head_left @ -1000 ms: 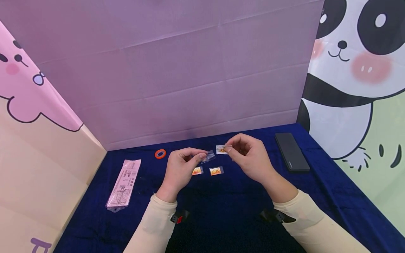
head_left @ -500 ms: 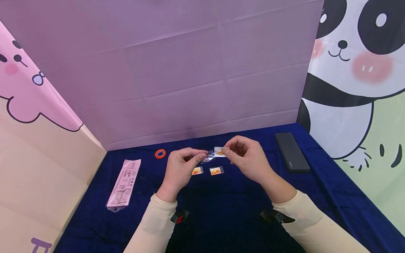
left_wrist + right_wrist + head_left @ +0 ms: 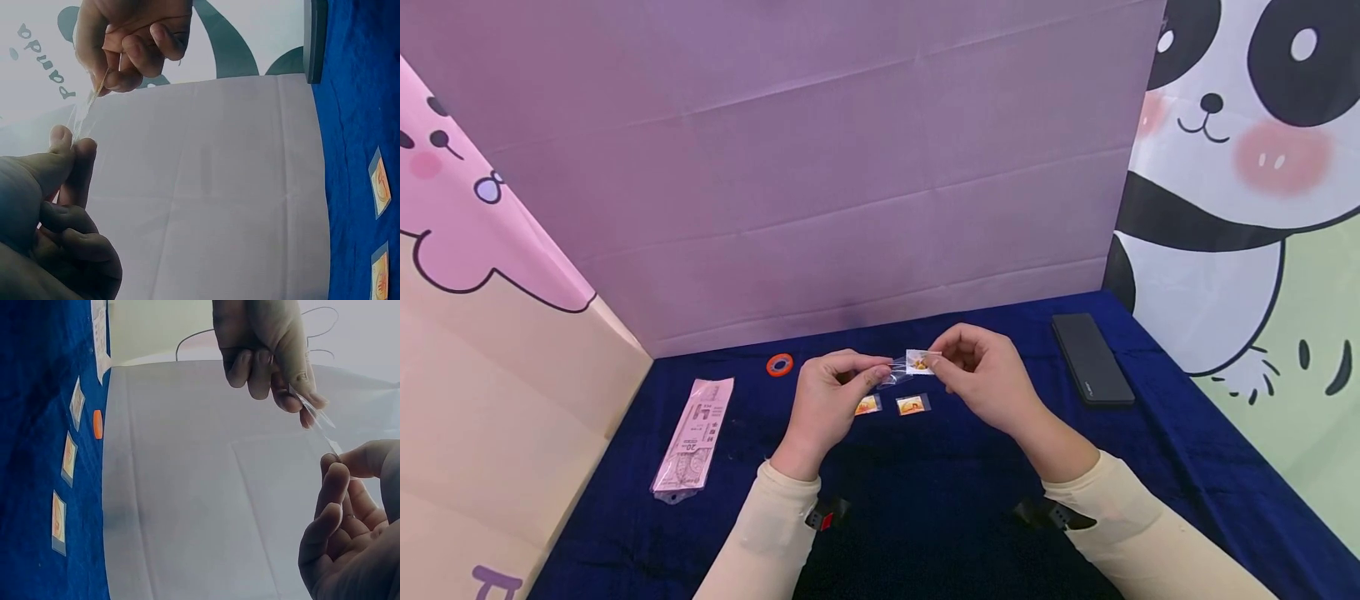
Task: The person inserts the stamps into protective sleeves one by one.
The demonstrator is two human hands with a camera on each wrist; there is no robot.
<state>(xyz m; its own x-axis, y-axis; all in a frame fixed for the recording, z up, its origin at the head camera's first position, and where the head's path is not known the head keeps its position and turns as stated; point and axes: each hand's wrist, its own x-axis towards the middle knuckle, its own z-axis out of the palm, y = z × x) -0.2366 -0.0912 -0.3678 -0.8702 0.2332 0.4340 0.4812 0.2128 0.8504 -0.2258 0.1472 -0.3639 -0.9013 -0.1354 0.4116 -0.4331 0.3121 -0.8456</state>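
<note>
My left hand (image 3: pixel 823 408) pinches a small clear plastic bag (image 3: pixel 892 375) between thumb and index finger. Facing it, my right hand (image 3: pixel 988 377) pinches a small white picture card (image 3: pixel 916 362) by its right side. The card's left edge is at the bag's near end; whether it lies inside or only overlaps is unclear. Both are held above the table in the left wrist view, where the thin bag (image 3: pixel 81 119) spans between the hands. Below lie small orange picture cards in clear sleeves (image 3: pixel 912 405); the right wrist view shows three, including one sleeved card (image 3: pixel 59 522) nearest.
A pink printed packet (image 3: pixel 692 437) lies at the left on the dark blue cloth (image 3: pixel 925 517). Behind the left hand is an orange ring-shaped roll (image 3: pixel 780 365). A dark flat box (image 3: pixel 1092 360) sits at the right. A pinkish fabric wall (image 3: pixel 880 167) closes the back.
My right hand has moved slightly left and down, bringing the card against the clear bag. My left hand has stayed nearly in place.
</note>
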